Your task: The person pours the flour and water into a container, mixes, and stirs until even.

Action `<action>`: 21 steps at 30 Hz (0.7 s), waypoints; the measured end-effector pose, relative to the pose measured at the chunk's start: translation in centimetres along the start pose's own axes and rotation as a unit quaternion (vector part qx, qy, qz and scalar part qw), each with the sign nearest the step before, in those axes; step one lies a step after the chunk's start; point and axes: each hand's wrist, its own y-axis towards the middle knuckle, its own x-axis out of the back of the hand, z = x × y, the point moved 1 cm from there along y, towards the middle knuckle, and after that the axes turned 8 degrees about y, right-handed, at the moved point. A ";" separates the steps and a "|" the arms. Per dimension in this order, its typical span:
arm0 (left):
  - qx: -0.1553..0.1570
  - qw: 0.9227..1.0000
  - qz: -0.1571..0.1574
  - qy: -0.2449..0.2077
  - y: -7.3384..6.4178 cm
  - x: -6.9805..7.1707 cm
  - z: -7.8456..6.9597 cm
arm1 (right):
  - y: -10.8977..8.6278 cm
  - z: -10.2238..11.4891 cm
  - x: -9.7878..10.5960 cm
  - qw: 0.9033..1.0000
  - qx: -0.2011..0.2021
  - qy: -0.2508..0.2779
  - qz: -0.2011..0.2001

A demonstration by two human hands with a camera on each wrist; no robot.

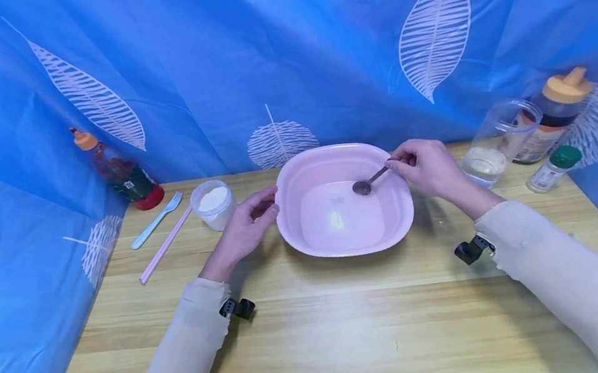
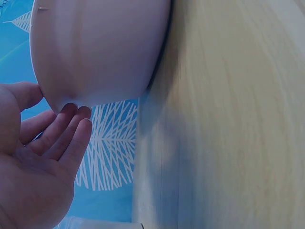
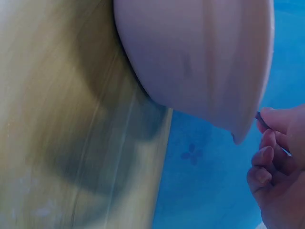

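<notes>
A pink plastic basin sits on the wooden table. At its left end my left hand holds the rim, the thumb at the edge and the fingertips under the lip in the left wrist view. My right hand pinches the thin handle of a dark spoon above the basin's right rim. The spoon's bowl hangs inside the basin; whether it carries anything I cannot tell. In the right wrist view only the handle's end shows between thumb and finger, beside the basin's outer wall.
To the left stand a jar of white powder, a pink straw, a light blue fork and a red sauce bottle. Right are a clear cup, a dark sauce bottle and a green-capped shaker.
</notes>
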 end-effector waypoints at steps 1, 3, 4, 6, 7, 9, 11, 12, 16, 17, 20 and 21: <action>0.000 1.000 0.000 0.000 0.0 0.0 0.0 | 0.0 -0.1 0.1 1.000 0.006 -0.002 0.009; 0.000 1.000 -0.001 0.000 0.0 0.0 -0.2 | -0.1 -0.1 0.4 0.999 0.019 -0.010 0.031; 0.000 1.000 -0.001 -0.001 0.0 0.0 -0.2 | -0.1 -0.1 0.6 0.999 0.026 -0.014 0.044; 0.000 1.000 -0.001 -0.001 0.0 0.0 -0.2 | -0.4 0.1 1.0 0.996 0.038 -0.017 0.076; 0.000 1.000 -0.002 0.000 0.1 0.0 -0.2 | -0.5 0.2 1.2 0.994 0.046 -0.019 0.094; -0.001 1.000 -0.001 0.001 0.1 0.1 -0.1 | -0.7 0.4 1.4 0.990 0.055 -0.022 0.128; 0.000 1.000 -0.002 -0.001 0.1 0.1 -0.1 | -0.8 0.5 1.5 0.986 0.056 -0.022 0.152; 0.000 1.000 -0.002 -0.001 0.1 0.1 -0.1 | -0.9 0.6 1.6 0.985 0.056 -0.023 0.160; -0.002 1.000 -0.003 -0.003 0.1 0.1 0.1 | -1.0 0.6 1.6 0.987 0.039 -0.018 0.155; -0.002 1.000 -0.002 -0.003 0.1 0.0 0.1 | -1.1 0.6 1.6 0.988 0.035 -0.018 0.150; -0.003 1.000 -0.003 0.001 0.1 0.0 0.2 | -1.1 0.5 1.6 0.990 0.028 -0.020 0.139; -0.003 1.000 -0.003 0.000 0.1 0.0 0.2 | -1.1 0.5 1.6 0.990 0.028 -0.020 0.139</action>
